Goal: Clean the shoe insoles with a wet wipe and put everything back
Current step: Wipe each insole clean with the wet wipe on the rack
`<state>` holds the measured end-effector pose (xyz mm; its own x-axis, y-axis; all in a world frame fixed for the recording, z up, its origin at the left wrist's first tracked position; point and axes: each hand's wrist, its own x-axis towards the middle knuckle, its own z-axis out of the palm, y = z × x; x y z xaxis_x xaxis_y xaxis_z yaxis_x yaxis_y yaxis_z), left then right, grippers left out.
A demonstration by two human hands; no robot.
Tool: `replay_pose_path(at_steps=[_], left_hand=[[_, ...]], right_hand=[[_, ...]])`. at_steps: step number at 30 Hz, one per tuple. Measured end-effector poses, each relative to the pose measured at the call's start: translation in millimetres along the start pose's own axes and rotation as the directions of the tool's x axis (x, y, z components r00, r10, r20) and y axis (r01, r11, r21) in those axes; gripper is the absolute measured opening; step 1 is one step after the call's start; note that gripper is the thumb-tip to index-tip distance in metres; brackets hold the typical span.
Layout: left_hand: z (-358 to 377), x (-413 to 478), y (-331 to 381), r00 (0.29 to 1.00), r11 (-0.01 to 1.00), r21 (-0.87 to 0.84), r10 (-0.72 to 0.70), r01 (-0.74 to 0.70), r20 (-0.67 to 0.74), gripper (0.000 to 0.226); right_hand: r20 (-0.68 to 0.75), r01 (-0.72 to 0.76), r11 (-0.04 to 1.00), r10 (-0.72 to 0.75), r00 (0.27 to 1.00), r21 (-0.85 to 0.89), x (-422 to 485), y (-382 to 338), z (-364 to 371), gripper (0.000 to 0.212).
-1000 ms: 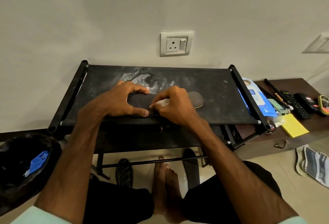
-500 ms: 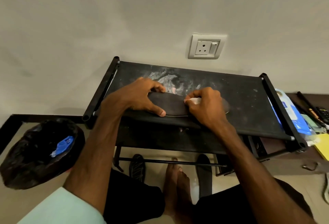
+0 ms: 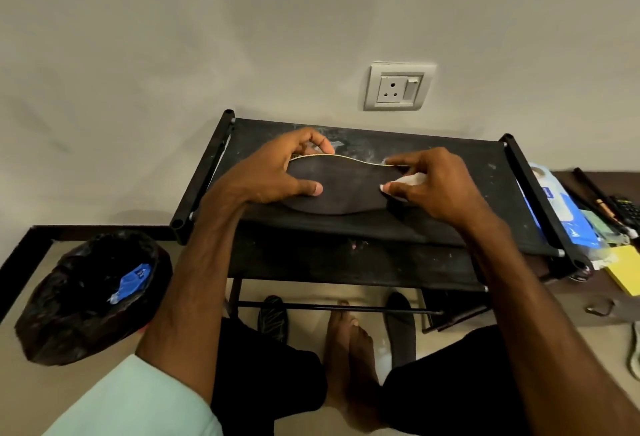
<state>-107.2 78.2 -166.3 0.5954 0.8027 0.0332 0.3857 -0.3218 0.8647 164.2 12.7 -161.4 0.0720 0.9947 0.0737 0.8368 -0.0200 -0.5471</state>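
Note:
A dark insole [image 3: 343,189] with a pale edge is tilted up on its long side over the black fabric shelf [image 3: 460,176] of a low rack. My left hand [image 3: 270,172] grips its left end, thumb on the near face and fingers curled over the top edge. My right hand [image 3: 433,186] pinches a white wet wipe [image 3: 410,181] against the insole's right end. Below the rack, a black shoe [image 3: 273,318] and a second dark insole [image 3: 401,328] lie on the floor beside my bare feet.
A black-lined bin [image 3: 90,293] with a blue wrapper stands on the floor at the left. A blue wet-wipe pack [image 3: 561,207], pens, a remote and yellow sticky notes [image 3: 627,273] crowd the low wooden ledge at the right. A wall socket [image 3: 398,87] is above the rack.
The insole has been lifted from flat on the shelf to standing on its edge. My right hand with the wipe has slid to the insole's right end. The camera has swung left.

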Motion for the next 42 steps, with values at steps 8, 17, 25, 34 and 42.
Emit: replay_pose_path(at_steps=[8, 17, 25, 34, 42], left_hand=[[6.2, -31.5, 46.3, 0.845, 0.877, -0.384, 0.045, -0.289, -0.532, 0.048], [64.0, -100.3, 89.6, 0.831, 0.780, -0.577, -0.141, -0.241, -0.538, 0.034], [65.0, -139.0, 125.3, 0.726, 0.873, -0.438, -0.156, -0.217, -0.670, 0.025], [88.1, -145.4, 134.8, 0.849, 0.953, -0.303, -0.174, 0.018, -0.498, 0.013], [126.7, -137.4, 96.8, 0.855, 0.857, -0.445, -0.417, 0.259, -0.307, 0.017]], right_hand=[[-0.156, -0.052, 0.975, 0.087, 0.984, 0.215, -30.4, -11.8, -25.7, 0.021], [-0.026, -0.174, 0.628, 0.296, 0.955, 0.759, -115.1, -36.3, -23.2, 0.006], [0.121, -0.186, 0.653, 0.144, 0.982, 0.734, -179.7, -50.0, -51.3, 0.018], [0.253, -0.315, 0.687, 0.194, 0.948, 0.655, -217.3, -43.4, -63.1, 0.021], [0.432, -0.524, 0.655, 0.317, 0.844, 0.545, -220.9, -16.7, -23.4, 0.031]])
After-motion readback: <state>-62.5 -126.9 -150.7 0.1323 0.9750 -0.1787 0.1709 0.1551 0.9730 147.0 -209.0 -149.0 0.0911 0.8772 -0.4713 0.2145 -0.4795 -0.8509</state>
